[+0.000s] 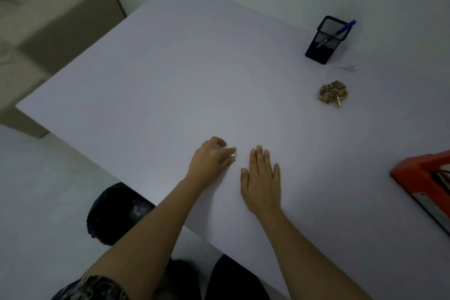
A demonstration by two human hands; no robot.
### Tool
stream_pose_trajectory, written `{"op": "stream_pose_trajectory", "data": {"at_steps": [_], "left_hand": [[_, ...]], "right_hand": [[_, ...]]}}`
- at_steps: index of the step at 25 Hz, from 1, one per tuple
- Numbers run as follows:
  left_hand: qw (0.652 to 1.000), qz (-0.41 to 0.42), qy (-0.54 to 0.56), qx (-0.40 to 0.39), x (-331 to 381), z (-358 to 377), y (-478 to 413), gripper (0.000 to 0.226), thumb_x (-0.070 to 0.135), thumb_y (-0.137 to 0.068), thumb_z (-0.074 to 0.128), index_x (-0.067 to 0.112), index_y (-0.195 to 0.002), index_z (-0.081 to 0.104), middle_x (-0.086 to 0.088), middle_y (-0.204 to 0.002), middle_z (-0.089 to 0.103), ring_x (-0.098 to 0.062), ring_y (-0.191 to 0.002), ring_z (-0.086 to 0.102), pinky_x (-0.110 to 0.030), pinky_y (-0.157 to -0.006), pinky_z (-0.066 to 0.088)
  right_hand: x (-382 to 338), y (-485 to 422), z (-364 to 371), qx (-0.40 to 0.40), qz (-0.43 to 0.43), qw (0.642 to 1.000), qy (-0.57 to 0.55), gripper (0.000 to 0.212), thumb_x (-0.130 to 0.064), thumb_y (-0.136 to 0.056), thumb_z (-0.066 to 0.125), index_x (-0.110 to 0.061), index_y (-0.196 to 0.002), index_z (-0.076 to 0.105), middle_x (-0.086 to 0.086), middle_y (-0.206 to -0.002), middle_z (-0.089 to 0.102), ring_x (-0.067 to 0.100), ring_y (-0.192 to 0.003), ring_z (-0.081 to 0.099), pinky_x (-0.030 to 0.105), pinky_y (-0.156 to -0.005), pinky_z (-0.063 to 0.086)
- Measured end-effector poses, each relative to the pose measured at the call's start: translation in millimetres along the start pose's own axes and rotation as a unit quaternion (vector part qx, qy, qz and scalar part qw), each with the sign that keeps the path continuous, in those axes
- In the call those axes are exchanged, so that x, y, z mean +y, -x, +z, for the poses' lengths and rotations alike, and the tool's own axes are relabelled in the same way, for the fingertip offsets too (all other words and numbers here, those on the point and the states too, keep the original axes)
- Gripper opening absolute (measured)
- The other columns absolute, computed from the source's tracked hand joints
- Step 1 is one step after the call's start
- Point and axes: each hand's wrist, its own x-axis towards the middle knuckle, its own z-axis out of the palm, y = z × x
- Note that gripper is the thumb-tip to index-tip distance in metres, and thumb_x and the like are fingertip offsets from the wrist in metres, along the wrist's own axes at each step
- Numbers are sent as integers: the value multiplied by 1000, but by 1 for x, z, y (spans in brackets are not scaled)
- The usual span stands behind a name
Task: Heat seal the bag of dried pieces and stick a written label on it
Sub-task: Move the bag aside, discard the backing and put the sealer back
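The right hand (261,179) is laid flat and open low in the frame, probably to steady something; the left hand (211,158) is curled, its grip unclear. The bag of dried pieces (331,93) is left untouched at centre right, below the pen holder (323,40).

The scene is dim and flat, with a cool grey-violet cast over the white table (170,68). Light is soft and diffuse — no hard shadows, no glare, only faint shading beneath the forearms. The whole frame looks soft and slightly smeared; the left hand (210,161) shows motion blur at its fingertips. Wide-angle distortion bends the table edges — corners look stretched and darker.
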Motion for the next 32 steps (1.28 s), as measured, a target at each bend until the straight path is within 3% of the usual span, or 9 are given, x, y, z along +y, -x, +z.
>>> {"op": "stream_pose_trajectory", "data": {"at_steps": [2,5,9,12,15,19,22,26,32], "left_hand": [[996,-16,81,23,0,-3,4,28,23,-88,62,15,-114,67,-10,-107,62,-21,-90,59,-31,-80,52],[953,-148,259,53,-1,-23,19,31,26,-91,58,21,-121,62,3,-109,64,-7,-92,57,-8,-82,41],[880,-238,396,112,-33,-57,61,39,26,-87,64,28,-125,57,8,-91,63,-9,-87,59,-26,-88,48],[837,-293,429,174,-79,-91,103,51,22,-84,67,30,-130,46,0,-91,63,-15,-89,61,-28,-84,50],[795,-327,462,220,-126,-129,150,44,14,-83,67,20,-123,49,-4,-88,63,-18,-87,61,-32,-85,50],[740,-414,467,251,-197,-146,207,23,12,-86,64,10,-108,59,-6,-88,67,-21,-86,65,-33,-81,53],[713,-503,436,222,-257,-114,241,7,15,-87,60,15,-88,67,-5,-77,67,-24,-81,64,-42,-84,54],[677,-586,392,213,-335,-42,262,15,22,-88,55,22,-77,66,-6,-78,67,-28,-86,64,-45,-85,54],[705,-621,293,175,-448,98,282,18,16,-90,52,7,-89,68,-12,-80,66,-23,-75,60,-33,-71,50]], "right_hand": [[-2,0,1,4,-2,1000,0,64,-40,-90,12,-6,-143,27,10,-152,25,25,-141,23,47,-111,19],[-17,2,-2,16,-9,999,-37,70,-44,-87,4,-9,-146,17,7,-156,15,21,-144,11,42,-114,8],[-81,9,1,16,-45,994,-99,69,-47,-88,6,-12,-147,14,5,-156,12,18,-144,7,36,-114,3],[-152,27,14,7,-84,984,-154,64,-44,-92,14,-12,-147,12,4,-156,13,14,-144,6,31,-114,2],[-225,51,33,4,-143,970,-196,62,-41,-91,16,-11,-146,17,5,-154,22,8,-140,9,29,-114,8],[-298,75,75,-33,-199,948,-247,52,-33,-94,31,-11,-142,31,6,-147,37,9,-135,26,25,-110,21],[-317,80,128,-93,-149,943,-283,47,-25,-97,41,-12,-140,33,5,-146,37,13,-134,31,17,-107,20],[-313,58,227,-170,-95,952,-235,53,-25,-95,46,-9,-142,27,10,-148,32,21,-135,31,22,-106,26],[-290,30,407,-280,-21,949,-143,70,-31,-94,48,-7,-147,7,14,-154,14,27,-140,20,37,-112,25]]}}
